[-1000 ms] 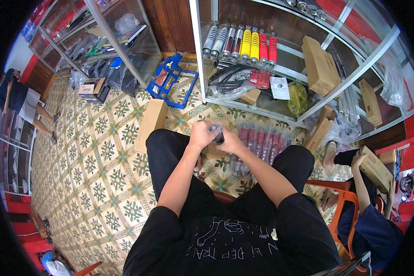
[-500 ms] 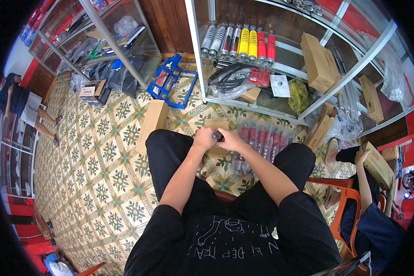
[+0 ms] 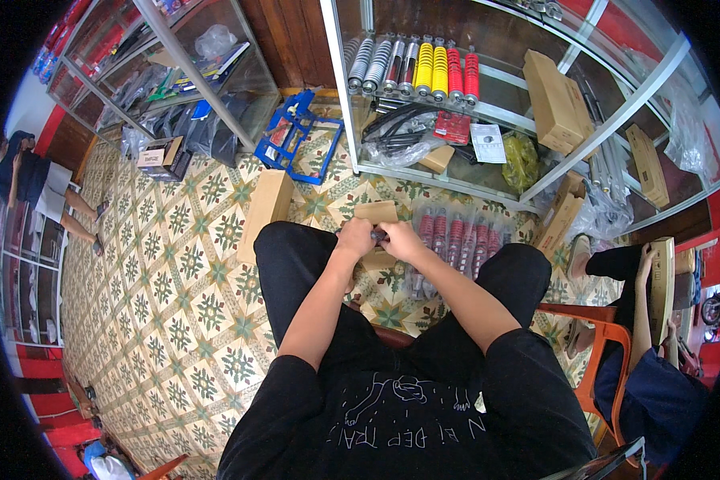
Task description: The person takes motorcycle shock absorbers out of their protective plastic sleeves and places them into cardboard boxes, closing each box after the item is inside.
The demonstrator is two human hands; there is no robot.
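Both of my hands meet in front of my knees, above the tiled floor. My left hand (image 3: 356, 238) is closed around one side of a small dark part (image 3: 380, 235), most of which the fingers hide. From the other side my right hand (image 3: 403, 242) grips the same part with bent fingers. A brown cardboard box (image 3: 376, 212) lies on the floor just beyond and below my hands. To its right rest several red-spring shock absorbers (image 3: 456, 235) in clear plastic wrap, and a long cardboard box (image 3: 266, 210) lies to the left.
A glass shelf cabinet (image 3: 340, 96) ahead holds silver, yellow and red shock absorbers (image 3: 432, 68) and boxes. Left of it sits a blue frame rack (image 3: 300, 144). A co-worker at right, by an orange chair (image 3: 604, 356), holds a cardboard box (image 3: 661, 288). Another person (image 3: 36, 180) stands far left.
The co-worker at right has tipped the cardboard box more upright and now has both hands on it. My hands stay together at the dark part, with only slight finger movement.
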